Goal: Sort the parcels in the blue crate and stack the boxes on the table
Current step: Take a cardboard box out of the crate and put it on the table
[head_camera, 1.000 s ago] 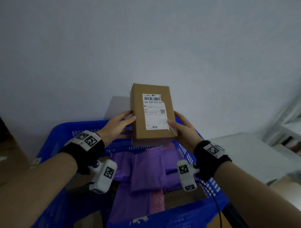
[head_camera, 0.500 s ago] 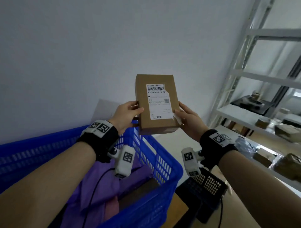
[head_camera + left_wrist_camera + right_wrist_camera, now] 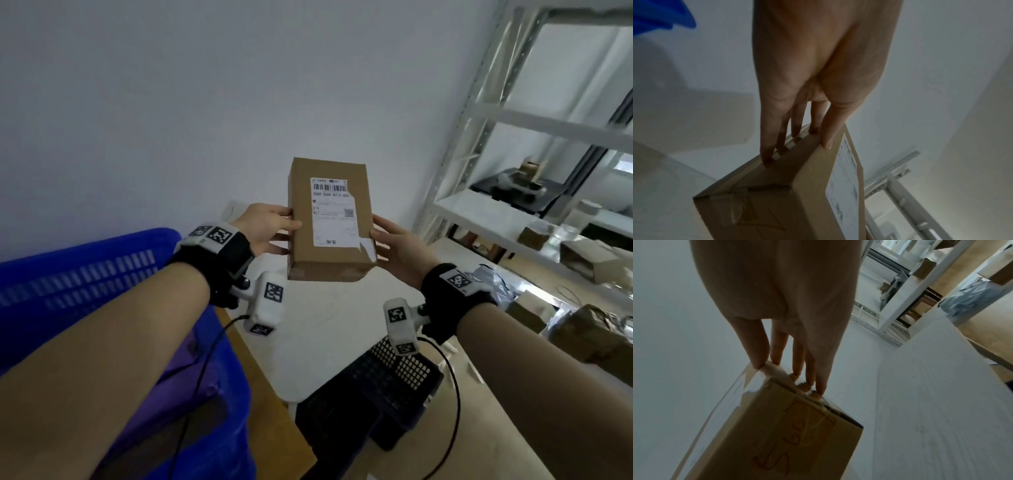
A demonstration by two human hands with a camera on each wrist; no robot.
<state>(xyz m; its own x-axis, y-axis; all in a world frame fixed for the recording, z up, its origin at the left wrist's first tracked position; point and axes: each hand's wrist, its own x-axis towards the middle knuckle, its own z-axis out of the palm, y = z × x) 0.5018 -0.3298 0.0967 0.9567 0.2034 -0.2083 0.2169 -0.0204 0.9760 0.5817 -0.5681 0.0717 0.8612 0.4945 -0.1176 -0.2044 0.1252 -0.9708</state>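
A brown cardboard box [image 3: 301, 222] with a white shipping label is held upright in the air between both hands. My left hand [image 3: 270, 229] pinches its left edge, thumb on the label face and fingers behind. My right hand [image 3: 394, 245] grips the right edge near the lower corner. The left wrist view shows the left hand [image 3: 797, 146] on the box [image 3: 777, 194]. In the right wrist view the right hand [image 3: 793, 374] holds a taped corner of the box [image 3: 777, 434]. The blue crate [image 3: 68, 260] is at the left, with purple parcels [image 3: 164, 394] inside. The box hangs over the white table [image 3: 325, 342].
A black mesh basket [image 3: 370, 387] sits at the table's near edge under my right wrist. Grey metal shelving [image 3: 507, 116] stands at the right and holds boxes and wrapped packages [image 3: 582, 329]. A white wall lies behind.
Both hands have carried the box to the right, from above the blue crate to over the white table. The view has swung right, so the crate now lies at the left.
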